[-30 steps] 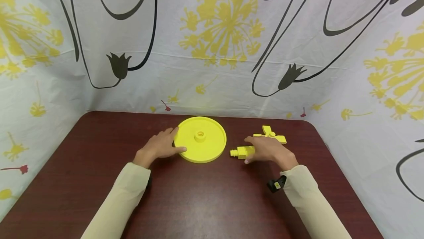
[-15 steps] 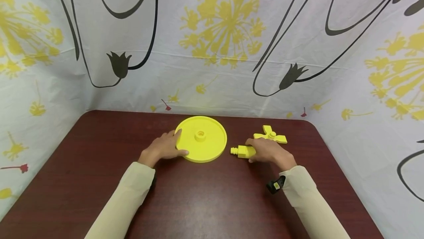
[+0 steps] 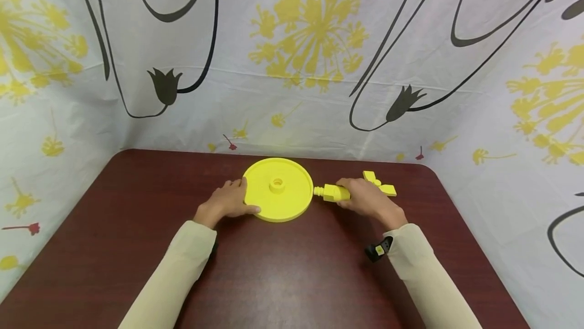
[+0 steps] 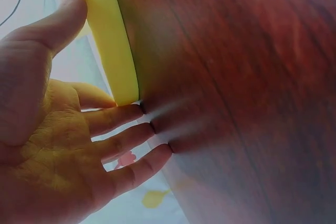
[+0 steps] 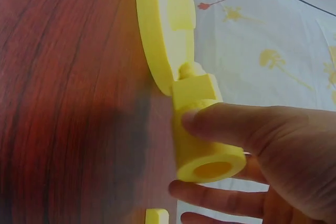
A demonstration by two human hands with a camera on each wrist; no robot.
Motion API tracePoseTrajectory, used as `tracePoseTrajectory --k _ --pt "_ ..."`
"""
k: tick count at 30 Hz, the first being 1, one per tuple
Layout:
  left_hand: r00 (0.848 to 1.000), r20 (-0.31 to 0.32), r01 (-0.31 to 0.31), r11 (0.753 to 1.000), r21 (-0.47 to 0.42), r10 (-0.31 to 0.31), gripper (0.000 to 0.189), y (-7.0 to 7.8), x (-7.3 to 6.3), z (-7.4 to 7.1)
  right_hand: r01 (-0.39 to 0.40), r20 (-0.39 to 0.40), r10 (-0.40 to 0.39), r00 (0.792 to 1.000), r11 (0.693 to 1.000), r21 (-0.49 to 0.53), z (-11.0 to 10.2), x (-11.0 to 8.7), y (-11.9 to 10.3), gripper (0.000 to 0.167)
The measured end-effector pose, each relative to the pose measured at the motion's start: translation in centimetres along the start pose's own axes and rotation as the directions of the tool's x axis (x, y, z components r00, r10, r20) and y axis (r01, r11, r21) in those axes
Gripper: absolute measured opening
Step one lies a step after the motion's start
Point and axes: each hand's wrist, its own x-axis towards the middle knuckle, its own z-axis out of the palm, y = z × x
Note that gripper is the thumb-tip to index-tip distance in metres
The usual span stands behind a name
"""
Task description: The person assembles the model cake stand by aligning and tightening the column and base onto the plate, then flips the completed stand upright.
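- Nearest, a wide stretch of the dark table (image 3: 292,278) is seen between the two sleeves (image 3: 170,273); here much room for moving is offered.
- By the left hand (image 3: 226,200), the yellow disc (image 3: 296,196) is grasped at its left rim, with the thumb laid on the near side.
- By the right hand (image 3: 368,199), the yellow cylinder (image 3: 335,193) is pinched; its threaded end is pointed at the disc's right rim, but whether contact is made cannot be told.
- No parts seem to be joined yet: the disc's central socket (image 3: 277,184) is not filled.
- Beyond the right hand, the three-armed piece (image 3: 388,190) is partly hidden and seems not held.
- Behind the disc, only a narrow strip is left before the far edge, bounded by patterned cloth (image 3: 196,60).
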Motion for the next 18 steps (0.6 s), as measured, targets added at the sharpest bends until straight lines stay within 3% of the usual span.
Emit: tracePoseTrajectory --k 10,18 --pt "1.0 0.007 0.009 1.0 -0.015 -0.009 0.106 -0.1 0.1 -0.1 0.003 -0.163 0.018 0.986 0.992 0.126 0.8 1.7 -2.1 0.049" --pt "0.999 0.032 0.03 0.999 -0.039 -0.029 0.105 0.3 0.1 -0.3 -0.044 -0.199 0.098 0.975 0.965 0.26 1.5 3.6 -4.6 0.056"
